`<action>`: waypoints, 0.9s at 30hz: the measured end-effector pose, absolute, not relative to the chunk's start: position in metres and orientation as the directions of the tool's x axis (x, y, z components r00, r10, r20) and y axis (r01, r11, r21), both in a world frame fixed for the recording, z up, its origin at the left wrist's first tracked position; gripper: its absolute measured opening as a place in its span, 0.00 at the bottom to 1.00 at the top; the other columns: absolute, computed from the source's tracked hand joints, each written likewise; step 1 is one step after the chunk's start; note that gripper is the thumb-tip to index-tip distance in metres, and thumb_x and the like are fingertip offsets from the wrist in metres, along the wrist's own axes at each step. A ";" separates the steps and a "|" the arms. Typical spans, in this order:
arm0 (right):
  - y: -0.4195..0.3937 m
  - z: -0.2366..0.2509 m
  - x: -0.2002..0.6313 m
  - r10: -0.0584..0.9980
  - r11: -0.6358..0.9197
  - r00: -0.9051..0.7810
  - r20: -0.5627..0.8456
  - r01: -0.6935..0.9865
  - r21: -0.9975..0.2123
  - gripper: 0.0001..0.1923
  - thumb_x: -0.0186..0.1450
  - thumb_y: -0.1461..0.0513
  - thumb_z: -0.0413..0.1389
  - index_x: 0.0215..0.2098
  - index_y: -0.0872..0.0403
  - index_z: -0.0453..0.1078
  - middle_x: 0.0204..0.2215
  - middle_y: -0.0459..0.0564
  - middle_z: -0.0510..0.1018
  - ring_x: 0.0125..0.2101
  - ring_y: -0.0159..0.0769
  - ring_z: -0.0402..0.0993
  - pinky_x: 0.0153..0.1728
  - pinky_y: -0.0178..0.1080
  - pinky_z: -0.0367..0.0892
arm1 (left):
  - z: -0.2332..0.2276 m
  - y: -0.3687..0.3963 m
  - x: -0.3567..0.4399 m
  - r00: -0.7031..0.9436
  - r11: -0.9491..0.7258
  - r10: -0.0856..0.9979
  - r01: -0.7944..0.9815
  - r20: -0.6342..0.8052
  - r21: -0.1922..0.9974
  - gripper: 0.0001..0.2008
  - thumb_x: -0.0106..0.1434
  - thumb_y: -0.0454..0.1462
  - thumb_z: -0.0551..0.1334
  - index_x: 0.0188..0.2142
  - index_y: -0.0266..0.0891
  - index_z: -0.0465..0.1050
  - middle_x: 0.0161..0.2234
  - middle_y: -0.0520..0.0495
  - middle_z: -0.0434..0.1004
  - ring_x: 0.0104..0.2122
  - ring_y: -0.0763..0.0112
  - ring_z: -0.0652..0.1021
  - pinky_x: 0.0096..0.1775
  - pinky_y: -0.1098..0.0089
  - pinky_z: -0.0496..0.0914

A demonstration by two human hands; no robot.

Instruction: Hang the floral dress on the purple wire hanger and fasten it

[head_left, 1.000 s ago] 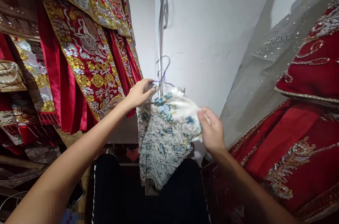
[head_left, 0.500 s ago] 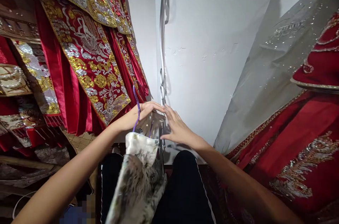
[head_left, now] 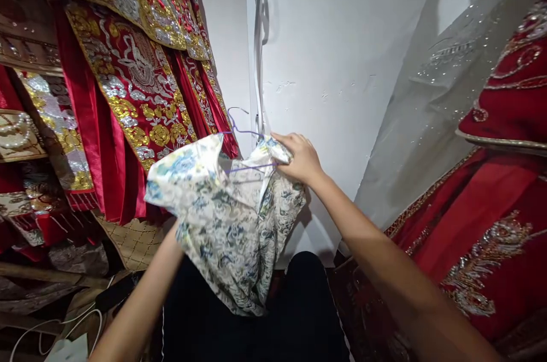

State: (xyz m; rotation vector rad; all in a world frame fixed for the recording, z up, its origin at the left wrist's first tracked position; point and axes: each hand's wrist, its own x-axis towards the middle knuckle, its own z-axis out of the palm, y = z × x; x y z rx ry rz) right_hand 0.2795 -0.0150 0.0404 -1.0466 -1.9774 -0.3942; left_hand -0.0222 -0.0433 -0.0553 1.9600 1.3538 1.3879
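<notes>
A white dress with a blue floral print hangs in front of me on a thin purple clothes hanger, whose hook points up. My right hand is closed around the dress's right shoulder, thumb and fingers pinching the cloth near the hanger's end. My left forearm reaches up behind the dress, so the left fingers are hidden by the cloth. The dress hangs tilted over my dark-trousered legs, neckline facing me.
Red gowns with gold and silver embroidery hang on the left. On the right are a beaded red gown and a sheer sparkling veil. A white rail runs up the white wall. White cables lie at lower left.
Both hands were together by the wall rail with the dress seen edge-on. The dress has turned to face me; my right hand now grips its shoulder and my left hand has gone behind it.
</notes>
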 end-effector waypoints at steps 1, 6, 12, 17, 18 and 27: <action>-0.013 0.048 0.282 0.545 0.551 -0.250 0.800 0.827 -0.117 0.36 0.58 0.52 0.61 0.64 0.49 0.66 0.42 0.55 0.72 0.44 0.53 0.67 0.47 0.51 0.62 | -0.074 -0.049 -0.019 0.026 -0.436 0.879 0.447 0.476 0.781 0.20 0.72 0.49 0.53 0.56 0.44 0.71 0.54 0.43 0.73 0.49 0.60 0.76 0.49 0.57 0.75; -0.032 0.040 0.296 0.556 0.366 -0.040 0.830 0.909 -0.201 0.38 0.56 0.54 0.62 0.64 0.51 0.65 0.46 0.59 0.70 0.48 0.59 0.64 0.50 0.60 0.60 | -0.148 -0.084 0.014 -0.175 -0.167 0.972 -0.058 0.155 0.984 0.38 0.66 0.65 0.37 0.67 0.54 0.58 0.65 0.50 0.66 0.66 0.56 0.64 0.64 0.54 0.64; -0.098 -0.035 0.252 0.560 0.625 -0.202 0.803 0.740 -0.250 0.38 0.63 0.59 0.56 0.71 0.43 0.53 0.63 0.52 0.65 0.65 0.60 0.52 0.62 0.67 0.50 | -0.162 -0.118 0.062 -0.036 -0.037 0.999 -0.328 0.026 0.944 0.37 0.58 0.47 0.70 0.65 0.52 0.62 0.65 0.50 0.66 0.65 0.55 0.66 0.67 0.55 0.59; -0.133 -0.118 0.202 0.685 0.671 0.027 0.728 0.364 -0.646 0.21 0.67 0.56 0.51 0.58 0.46 0.67 0.53 0.54 0.75 0.54 0.52 0.71 0.54 0.55 0.68 | -0.161 -0.135 0.077 0.063 -0.088 0.992 -0.309 0.112 0.947 0.35 0.60 0.45 0.69 0.65 0.51 0.63 0.67 0.50 0.63 0.68 0.58 0.61 0.69 0.58 0.53; -0.135 -0.131 0.200 0.745 0.576 0.171 0.645 0.323 -0.751 0.17 0.68 0.55 0.51 0.53 0.48 0.69 0.47 0.55 0.77 0.47 0.51 0.75 0.48 0.54 0.71 | -0.162 -0.137 0.076 0.085 -0.079 0.990 -0.296 0.109 0.952 0.35 0.60 0.45 0.69 0.65 0.50 0.63 0.66 0.49 0.64 0.67 0.58 0.62 0.69 0.58 0.53; -0.131 -0.157 0.232 0.843 0.387 0.263 0.469 0.307 -0.869 0.15 0.61 0.50 0.61 0.36 0.49 0.65 0.31 0.49 0.70 0.32 0.41 0.68 0.35 0.42 0.66 | -0.163 -0.142 0.067 0.025 0.029 0.999 -0.386 -0.021 0.922 0.36 0.59 0.45 0.70 0.65 0.48 0.64 0.62 0.45 0.70 0.64 0.53 0.68 0.66 0.55 0.61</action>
